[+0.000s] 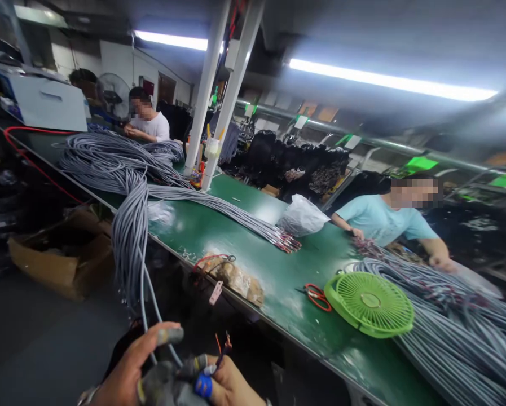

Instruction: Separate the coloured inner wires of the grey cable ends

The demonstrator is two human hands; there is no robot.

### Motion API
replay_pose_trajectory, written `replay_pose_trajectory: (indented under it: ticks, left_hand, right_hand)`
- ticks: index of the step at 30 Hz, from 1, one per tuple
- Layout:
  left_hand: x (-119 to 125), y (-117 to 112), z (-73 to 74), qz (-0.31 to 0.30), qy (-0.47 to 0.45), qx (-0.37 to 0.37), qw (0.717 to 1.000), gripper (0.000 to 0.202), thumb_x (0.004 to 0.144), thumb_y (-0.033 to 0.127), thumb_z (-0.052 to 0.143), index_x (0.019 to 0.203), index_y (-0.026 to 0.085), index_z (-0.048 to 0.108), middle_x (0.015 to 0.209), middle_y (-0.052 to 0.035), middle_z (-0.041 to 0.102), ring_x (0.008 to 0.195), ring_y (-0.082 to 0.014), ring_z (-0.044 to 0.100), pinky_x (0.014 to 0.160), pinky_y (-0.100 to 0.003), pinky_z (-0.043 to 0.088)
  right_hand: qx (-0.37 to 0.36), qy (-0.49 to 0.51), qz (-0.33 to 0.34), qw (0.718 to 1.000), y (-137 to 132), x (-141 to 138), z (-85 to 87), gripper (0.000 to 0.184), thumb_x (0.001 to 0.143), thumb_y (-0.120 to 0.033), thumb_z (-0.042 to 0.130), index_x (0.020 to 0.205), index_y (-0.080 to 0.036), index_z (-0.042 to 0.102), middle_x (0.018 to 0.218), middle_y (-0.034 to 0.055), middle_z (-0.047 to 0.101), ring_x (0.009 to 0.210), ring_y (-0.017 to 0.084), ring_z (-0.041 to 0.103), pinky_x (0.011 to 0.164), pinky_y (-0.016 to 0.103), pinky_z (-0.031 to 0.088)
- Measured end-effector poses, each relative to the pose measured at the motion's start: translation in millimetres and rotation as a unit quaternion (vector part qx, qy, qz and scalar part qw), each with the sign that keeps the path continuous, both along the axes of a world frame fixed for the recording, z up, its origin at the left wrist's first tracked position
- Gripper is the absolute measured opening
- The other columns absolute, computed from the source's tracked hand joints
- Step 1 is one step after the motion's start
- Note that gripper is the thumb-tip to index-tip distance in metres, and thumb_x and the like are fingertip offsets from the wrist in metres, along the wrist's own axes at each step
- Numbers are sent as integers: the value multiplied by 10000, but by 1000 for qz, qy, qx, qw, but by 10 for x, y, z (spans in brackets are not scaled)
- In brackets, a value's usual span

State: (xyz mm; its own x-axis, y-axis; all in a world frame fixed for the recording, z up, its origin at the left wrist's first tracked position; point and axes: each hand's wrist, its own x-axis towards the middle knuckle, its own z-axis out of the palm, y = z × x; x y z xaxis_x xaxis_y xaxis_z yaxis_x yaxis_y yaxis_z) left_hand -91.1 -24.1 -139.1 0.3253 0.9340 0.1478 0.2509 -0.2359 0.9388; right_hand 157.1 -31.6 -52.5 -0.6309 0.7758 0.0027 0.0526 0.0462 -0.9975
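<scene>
My left hand (123,369), with grey finger covers, is at the bottom of the view. Its upper finger stretches out while the lower fingers curl around two grey cables (153,301). Beside it, my right hand (231,383), with blue tape around one finger, pinches a cable end (224,355). Thin orange and copper-coloured strands stick up from that end. The two cables run up to a thick grey cable bundle (130,225) draped over the table's near edge. Fingers overlap where the hands meet, so the exact grip there is partly hidden.
On the green table (253,208) are a green fan (369,304), red-handled scissors (318,297), a plastic bag (302,216) and more cables (460,327). One person (390,220) handles cables at right; another person (151,121) sits farther back. A cardboard box (62,270) stands below left.
</scene>
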Motion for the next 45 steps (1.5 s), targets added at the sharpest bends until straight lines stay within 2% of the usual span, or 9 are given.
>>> replay_pose_trajectory:
  ticks: [4, 8, 15, 20, 24, 29, 35, 39, 45]
  left_hand:
    - [473, 91, 399, -167, -33, -32, 985, 679, 906, 691, 550, 1429, 268, 648, 1332, -120, 771, 1208, -343, 716, 1079, -440, 553]
    - [609, 75, 365, -131, -6, -69, 989, 709, 833, 669, 676, 1422, 277, 632, 1169, -88, 828, 1075, -314, 766, 970, -377, 601]
    - [580, -18, 416, -41, -15, -144, 989, 565, 773, 671, 714, 1144, 246, 755, 949, -62, 838, 888, -278, 775, 891, -358, 613]
    - [533, -76, 488, 48, -21, -231, 971, 522, 742, 743, 665, 767, 225, 722, 576, 0, 677, 541, -175, 598, 557, -275, 538]
    - [550, 36, 623, 67, -75, -287, 953, 413, 650, 587, 813, 782, 213, 697, 714, -14, 728, 685, -199, 663, 647, -298, 550]
    - [612, 201, 727, 23, -114, -357, 927, 450, 603, 543, 855, 816, 195, 663, 737, -45, 756, 604, -184, 650, 560, -291, 497]
    - [672, 191, 652, 37, -66, -356, 931, 439, 560, 525, 828, 735, 231, 554, 531, 58, 606, 434, -109, 500, 456, -232, 397]
    - [704, 197, 734, 19, -12, -326, 945, 345, 619, 535, 750, 714, 254, 573, 418, 90, 517, 378, -118, 419, 419, -238, 362]
    - [724, 234, 851, 72, -22, -239, 968, 235, 583, 461, 773, 587, 260, 650, 637, -29, 761, 688, -250, 710, 668, -315, 569]
  right_hand:
    - [-3, 30, -56, 998, -28, 4, -158, 574, 876, -765, 612, 837, -212, 759, 748, 45, 672, 774, 223, 658, 812, 340, 555]
    - [32, 16, -153, 988, 44, 39, -367, 549, 844, -754, 664, 883, -207, 672, 781, 30, 648, 727, 187, 606, 743, 306, 536]
    - [61, -15, -34, 997, 271, -75, -269, 637, 919, -788, 489, 737, -225, 725, 675, 38, 639, 727, 221, 616, 797, 343, 550]
    - [-53, 23, -130, 990, 261, -99, -348, 539, 757, -738, 747, 723, -203, 695, 679, -2, 616, 640, 150, 526, 675, 291, 515]
    - [-134, 64, -171, 974, 315, -100, -404, 504, 664, -669, 841, 762, -207, 664, 680, -30, 584, 620, 126, 500, 630, 269, 492]
    - [-183, 87, -171, 964, 445, -82, -340, 516, 619, -634, 876, 746, -209, 611, 729, -27, 602, 686, 139, 573, 705, 290, 518]
    - [-274, 83, -206, 936, 440, -102, -327, 589, 531, -621, 932, 745, -210, 568, 625, -71, 556, 537, 93, 484, 571, 254, 475]
    - [-246, 67, -181, 950, 478, -107, -293, 524, 602, -584, 919, 760, -195, 607, 643, -66, 565, 554, 83, 486, 583, 235, 454]
    - [-154, 12, -169, 973, 529, -22, -279, 330, 755, -481, 836, 800, -191, 685, 721, -32, 635, 668, 127, 562, 692, 271, 509]
